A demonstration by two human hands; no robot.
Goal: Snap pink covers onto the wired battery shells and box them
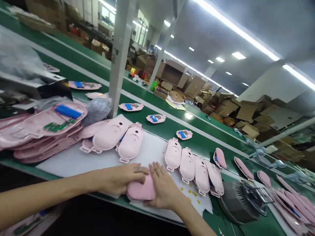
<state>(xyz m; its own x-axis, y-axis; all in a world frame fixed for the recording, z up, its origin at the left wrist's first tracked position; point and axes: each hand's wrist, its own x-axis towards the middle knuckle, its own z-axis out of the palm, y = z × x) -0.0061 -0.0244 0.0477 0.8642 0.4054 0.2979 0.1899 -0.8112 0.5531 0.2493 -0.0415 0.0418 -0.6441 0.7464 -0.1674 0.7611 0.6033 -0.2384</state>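
Note:
On the white sheet point(150, 147) at the bench's front edge, a smooth pink oval casing point(141, 189) lies between my two hands. My left hand point(123, 179) grips its left and upper side with curled fingers. My right hand point(164, 187) presses on its right side, fingers stretched along the far end and thumb near the front edge. The casing's underside is hidden. Beyond my left hand lie pink casings with slotted end tabs point(131, 142). Several similar casings point(188, 165) stand in a row to the right of my right hand.
Stacked pink half shells point(52, 121) with blue batteries and green circuit boards are at left. A grey pole point(120, 59) rises from the green bench. Open half shells point(156, 118) sit along it. Small yellow pieces point(193, 193) and a dark grey device point(238, 200) are at right.

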